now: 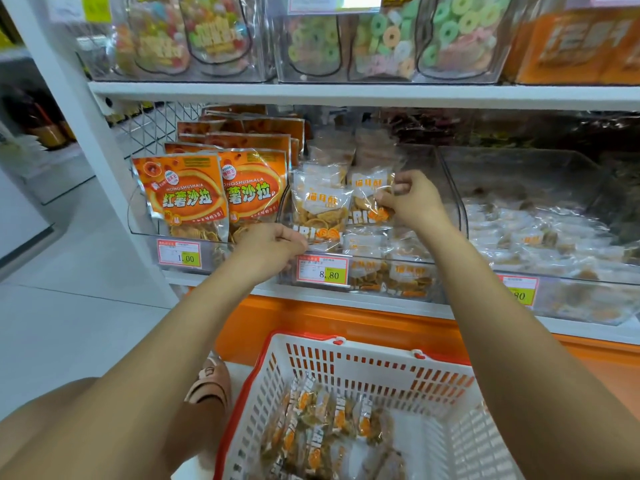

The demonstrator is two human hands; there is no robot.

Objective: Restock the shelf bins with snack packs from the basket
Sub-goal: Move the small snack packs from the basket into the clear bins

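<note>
While the white basket [349,355] on the floor, nearest the viewer, holds a loose heap of snack packs [311,431] lying flat, most with their long axes running from the near wall toward the shelf, the work in hand is up at the bins; a sandal [209,382] shows just beside the basket's left wall. Both arms reach forward over the basket to the middle bin [450,202], a clear one with a price tag [322,270] on its front wall; the left hand [273,245] sits at that front wall with its fingers curled in at the lower left corner of the left pack [320,206], apparently pinching it, though the knuckles hide the contact itself; the right hand [414,200] has thumb and fingers closed narrow on the right edge of the right pack [369,199]. Both packs stand upright side by side on top of others in the bin, long axis vertical, top seal up, printed face out to the aisle, leaning back a little. I judge this the facing-up step, squaring placed packs into a row; the next move calls for letting go without toppling them and reaching down for more, since the basket is far from emptied. Left of the bin stand orange bags [183,195]; on the upper shelf [346,93] beyond are tubs of ring sweets [450,32].
</note>
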